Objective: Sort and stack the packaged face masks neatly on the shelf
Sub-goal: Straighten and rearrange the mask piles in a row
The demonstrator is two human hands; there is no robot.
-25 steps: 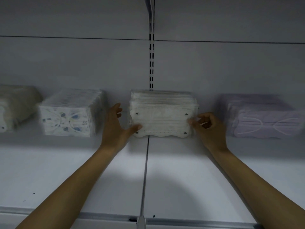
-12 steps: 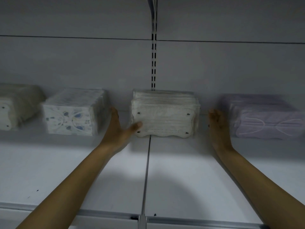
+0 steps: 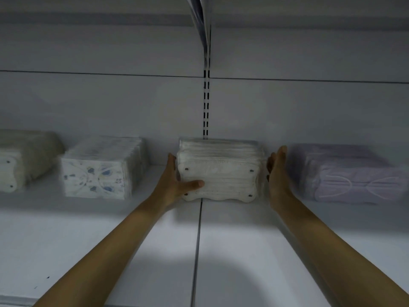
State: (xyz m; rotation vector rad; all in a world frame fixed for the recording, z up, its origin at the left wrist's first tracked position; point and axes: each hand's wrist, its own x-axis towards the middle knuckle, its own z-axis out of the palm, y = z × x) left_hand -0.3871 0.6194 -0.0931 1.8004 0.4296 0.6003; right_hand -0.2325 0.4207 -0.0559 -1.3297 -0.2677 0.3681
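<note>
The right hand (image 3: 277,173) is flat and wide, fingers straight and pointing to the back of the shelf, palm turned inward. A second ago it was pinching the near right corner of the white mask stack (image 3: 218,171) with curled fingers. It then let go and drew off to the side, and now it has come back in as a straight wall along the stack's right flank. It is just beside the flank; I cannot tell whether the palm is touching.

The left hand (image 3: 174,185) has kept its post. Its fingers lie straight along the left flank and its thumb lies across the lower front face, bracing the packets without gripping them. So the stack now sits between the two palms. I read this as a shift from fixing one packet to squaring the whole pile, probably by pressing its sides flush.

Outward from the left hand, past its knuckles, a patterned stack (image 3: 99,169) stands near, with a beige stack (image 3: 20,160) beyond it at the edge of view. Outward from the right hand, close behind its back, lies a lilac stack (image 3: 354,173). Ahead of both hands, behind the white stack, a slotted upright (image 3: 206,103) rises. Under the forearms runs the bare white shelf (image 3: 243,240). With four sorted piles in a row, the task looks well advanced.
</note>
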